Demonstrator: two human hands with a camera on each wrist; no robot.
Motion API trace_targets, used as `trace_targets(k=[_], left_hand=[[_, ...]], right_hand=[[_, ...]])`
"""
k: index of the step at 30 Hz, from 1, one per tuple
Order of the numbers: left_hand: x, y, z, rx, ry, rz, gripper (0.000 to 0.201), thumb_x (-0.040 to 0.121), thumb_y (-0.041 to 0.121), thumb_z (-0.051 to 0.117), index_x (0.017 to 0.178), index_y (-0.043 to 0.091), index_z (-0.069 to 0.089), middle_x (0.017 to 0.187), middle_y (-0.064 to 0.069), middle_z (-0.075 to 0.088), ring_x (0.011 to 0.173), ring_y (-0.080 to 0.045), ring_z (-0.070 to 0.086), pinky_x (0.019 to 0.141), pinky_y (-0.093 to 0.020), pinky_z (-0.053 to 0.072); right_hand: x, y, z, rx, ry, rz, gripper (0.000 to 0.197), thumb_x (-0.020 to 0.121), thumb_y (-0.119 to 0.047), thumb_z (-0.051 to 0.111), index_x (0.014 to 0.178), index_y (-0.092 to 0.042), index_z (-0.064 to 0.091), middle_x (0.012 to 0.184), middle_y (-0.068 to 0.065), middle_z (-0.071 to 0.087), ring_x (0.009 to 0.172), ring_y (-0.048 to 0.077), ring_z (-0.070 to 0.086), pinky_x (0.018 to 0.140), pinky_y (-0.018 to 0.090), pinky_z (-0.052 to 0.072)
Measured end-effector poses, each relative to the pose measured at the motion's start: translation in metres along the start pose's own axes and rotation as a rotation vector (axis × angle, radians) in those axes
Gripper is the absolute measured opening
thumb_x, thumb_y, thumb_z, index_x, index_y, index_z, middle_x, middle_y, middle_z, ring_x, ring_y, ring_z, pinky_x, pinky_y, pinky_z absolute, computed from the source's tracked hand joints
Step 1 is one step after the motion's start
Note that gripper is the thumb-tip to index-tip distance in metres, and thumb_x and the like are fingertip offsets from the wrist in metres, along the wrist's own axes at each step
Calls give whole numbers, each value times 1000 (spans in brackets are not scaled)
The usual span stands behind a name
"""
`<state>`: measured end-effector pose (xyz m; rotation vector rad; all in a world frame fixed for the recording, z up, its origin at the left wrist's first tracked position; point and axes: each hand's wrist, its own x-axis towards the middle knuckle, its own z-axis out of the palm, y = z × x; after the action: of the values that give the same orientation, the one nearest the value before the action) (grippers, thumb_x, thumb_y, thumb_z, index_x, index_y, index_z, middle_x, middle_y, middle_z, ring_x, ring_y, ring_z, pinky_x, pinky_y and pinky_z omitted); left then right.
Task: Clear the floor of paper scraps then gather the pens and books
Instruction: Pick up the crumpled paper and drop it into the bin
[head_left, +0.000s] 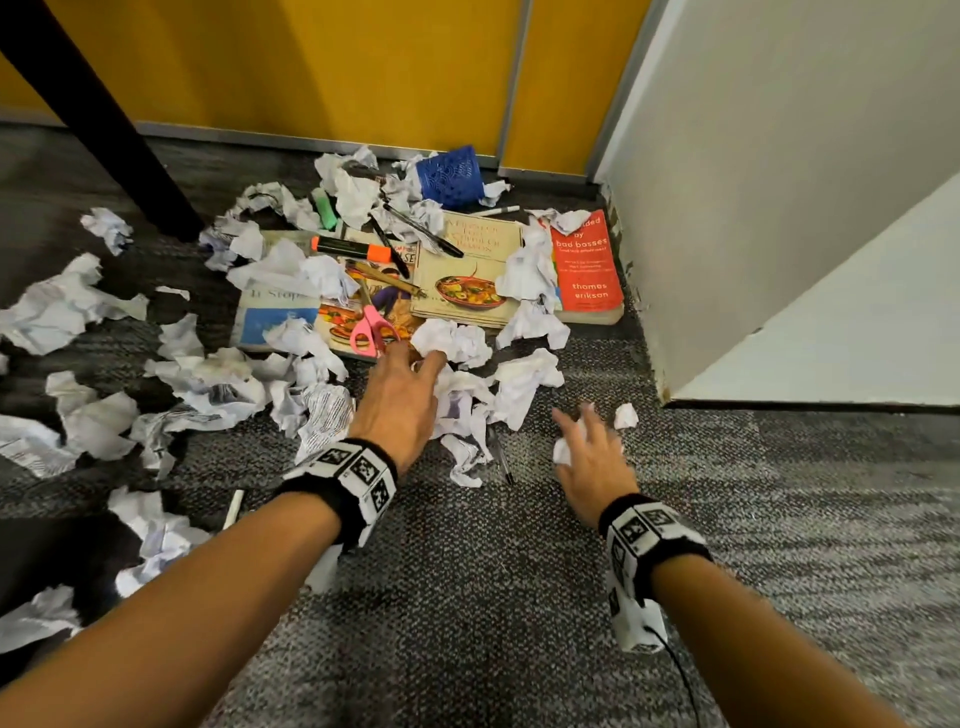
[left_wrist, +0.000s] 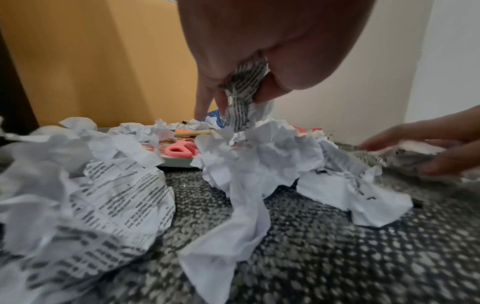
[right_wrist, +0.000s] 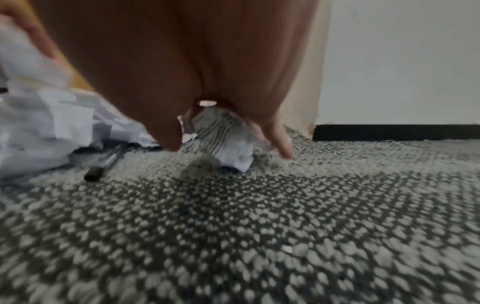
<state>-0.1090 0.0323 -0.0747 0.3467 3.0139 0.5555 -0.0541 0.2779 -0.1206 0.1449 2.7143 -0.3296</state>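
Observation:
Crumpled paper scraps (head_left: 208, 384) litter the grey carpet (head_left: 519, 597). My left hand (head_left: 415, 361) pinches a printed scrap (left_wrist: 244, 90) above a white paper heap (head_left: 467, 384); its fingers (left_wrist: 205, 102) curl down round it. My right hand (head_left: 582, 428) grips a small printed scrap (right_wrist: 226, 135) against the carpet, with another small scrap (head_left: 626, 415) just beyond it. Several books lie at the back: a cookbook (head_left: 467, 265), a red paperback (head_left: 587, 265), a blue-and-white one (head_left: 270, 312). Black pens (head_left: 421, 231) and an orange highlighter (head_left: 358, 248) rest on them. One pen (head_left: 501, 460) lies between my hands.
Pink scissors (head_left: 371, 327) lie on a book near my left hand. A blue mesh pen holder (head_left: 449, 176) lies tipped by the yellow wall panel (head_left: 311, 62). A black table leg (head_left: 104, 119) stands at the left, a white wall (head_left: 779, 208) at the right.

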Motion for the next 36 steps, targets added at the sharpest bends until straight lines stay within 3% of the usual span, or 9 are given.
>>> trace_targets(k=[4,7,9,14,17,20,24,31,36], left_hand=[[7,2,26,69,-294,44,62,94,30,46,150,41,23,162,-13,-1,148,-47,-4,105,-77,10],[0,3,39,55,-434,-34,76,83,76,36,149,41,21,164,-8,-5,149,-41,-10,106,-76,21],[-6,6,43,136,-478,-17,94,72,86,43,149,37,20,161,-9,6,149,-41,0,105,-69,34],[-5,5,46,250,-424,38,63,87,57,57,138,30,29,143,-13,29,132,-35,32,98,-55,46],[-5,-3,43,191,-442,53,56,93,41,56,140,27,30,142,-13,33,126,-33,38,99,-49,46],[-7,-9,42,112,-414,65,44,93,30,57,132,25,36,137,-13,38,122,-32,41,92,-46,48],[-8,-8,36,17,-305,39,33,91,25,57,120,24,41,121,-10,47,106,-31,51,81,-41,48],[-14,6,14,-14,-105,-88,45,87,32,61,126,24,38,110,-8,59,85,-28,63,62,-32,44],[-25,-11,8,135,-55,-383,64,88,30,62,142,26,27,142,-24,33,105,-38,59,75,-42,52]], right_hand=[[4,11,14,-163,82,-78,37,90,-14,55,127,-15,47,140,13,39,123,39,44,104,48,39],[14,13,-1,-29,229,-123,29,83,-2,58,111,-6,56,118,14,51,101,37,53,90,44,45],[24,5,-19,64,370,-179,39,80,0,60,118,-7,55,116,14,53,97,34,54,86,44,48],[54,-43,-43,-152,302,-304,98,80,4,56,152,-36,3,155,20,11,118,37,43,97,44,47],[67,-49,-29,-322,78,-260,91,83,-6,61,151,-37,9,160,14,-13,126,42,41,101,44,46],[62,-41,-20,-2,96,-241,61,77,2,65,127,-25,42,158,11,11,120,38,51,98,42,49],[45,-22,-32,151,217,-318,38,72,1,69,103,-14,52,134,9,44,95,24,55,83,33,48],[25,45,-41,387,565,-87,40,76,5,69,112,-1,52,137,23,39,114,25,48,95,21,33],[26,65,-14,379,352,-133,47,70,-3,78,106,-3,48,131,22,42,117,36,46,101,40,42]])
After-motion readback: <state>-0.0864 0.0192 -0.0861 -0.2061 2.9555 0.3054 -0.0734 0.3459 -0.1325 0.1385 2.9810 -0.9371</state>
